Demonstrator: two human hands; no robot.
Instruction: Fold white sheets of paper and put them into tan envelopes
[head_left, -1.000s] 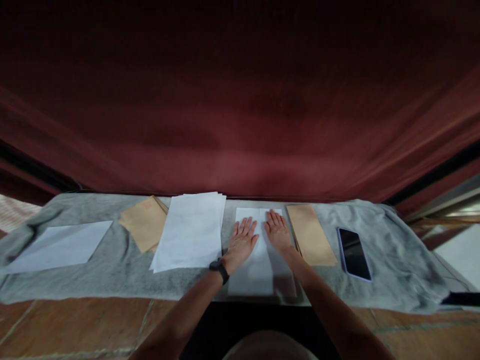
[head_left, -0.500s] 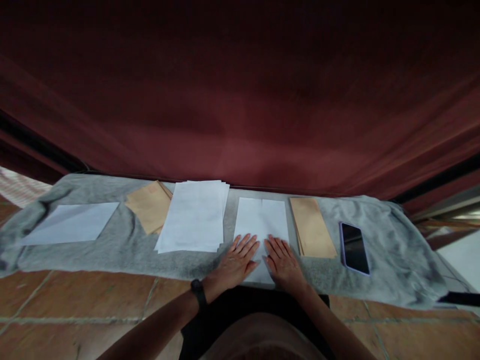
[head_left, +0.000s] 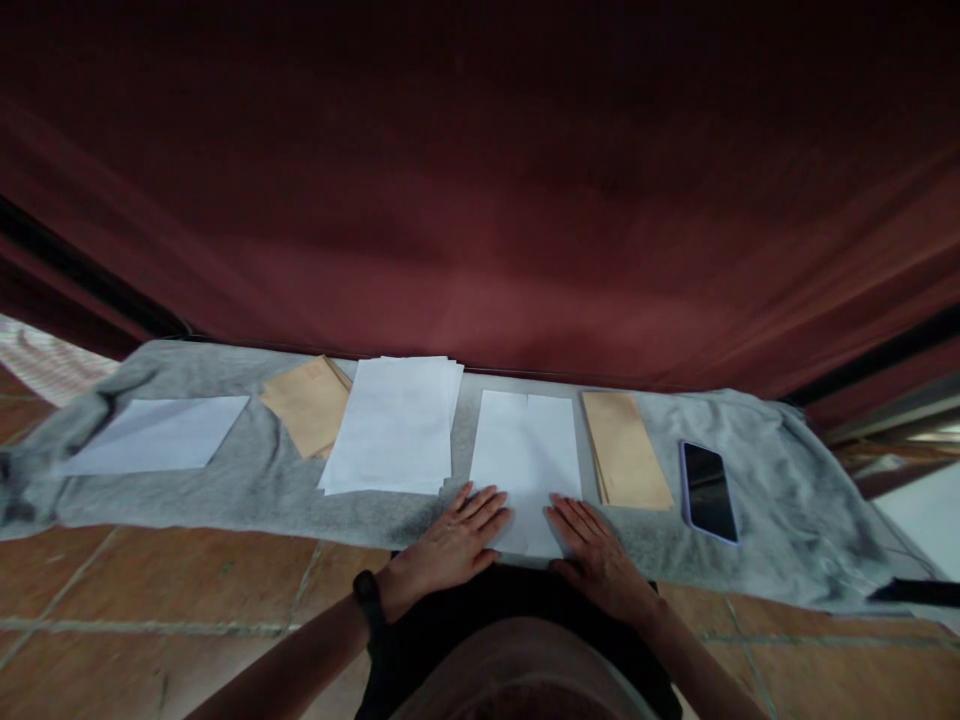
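Observation:
A white sheet of paper (head_left: 526,440) with a crease line down its middle lies flat in front of me on a grey cloth (head_left: 255,510). My left hand (head_left: 465,530) rests open on its lower left edge, fingers stretched out. On the lower right edge lies my right hand (head_left: 589,540), also open and flat. Neither hand grips anything. Just left of the sheet is a stack of white paper (head_left: 397,425). Several brown envelopes (head_left: 628,450) are piled close to its right side.
More brown envelopes (head_left: 307,405) lie partly beside the paper stack, and a single white sheet (head_left: 161,435) is at the far left. A smartphone (head_left: 709,490) rests on the right. Dark red fabric (head_left: 480,250) rises behind the cloth; floor tiles (head_left: 187,590) show below.
Both hands have slid down the sheet toward me and moved farther apart, to its lower side edges. The view has shifted slightly.

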